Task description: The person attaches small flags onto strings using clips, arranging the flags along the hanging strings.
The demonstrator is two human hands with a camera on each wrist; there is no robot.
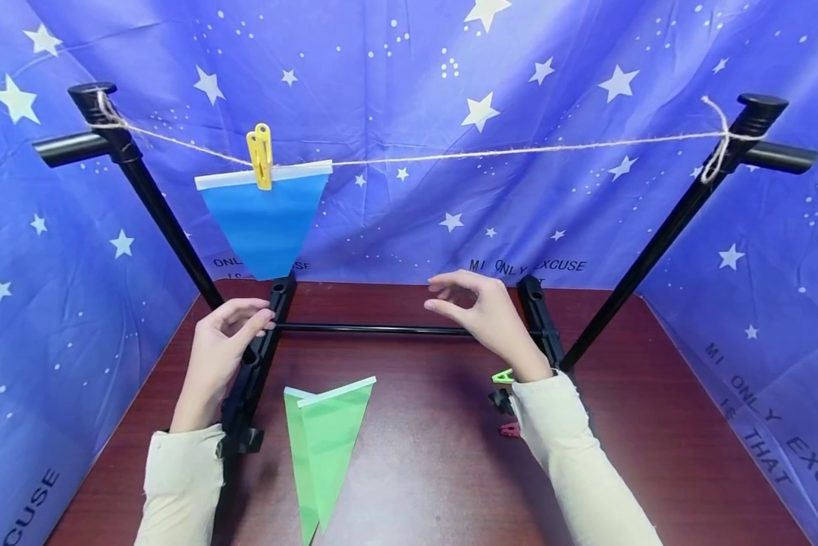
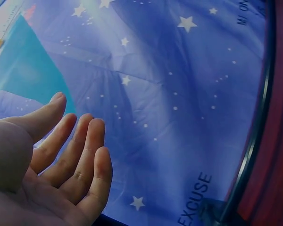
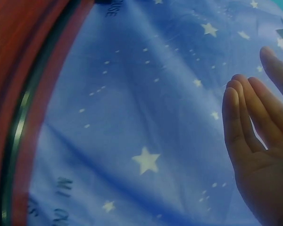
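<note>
Blue flag (image 1: pixel 265 227) hangs on the string (image 1: pixel 449 155), narrow end pointing down.
1 yellow peg (image 1: pixel 261 161) clips its white top edge, nearer the left post (image 1: pixel 166 212) than the right post (image 1: pixel 644 243); its long axis, edge to narrow end, runs nearly upright. The left hand (image 1: pixel 219 345), released, fingers loosely bent, is below the flag in the head view; the right hand (image 1: pixel 487 311), also released, is farther right. 2 green flags (image 1: pixel 336 428) overlap on the table (image 1: pixel 422 478), long axes lengthwise, narrow ends toward the person.
</note>
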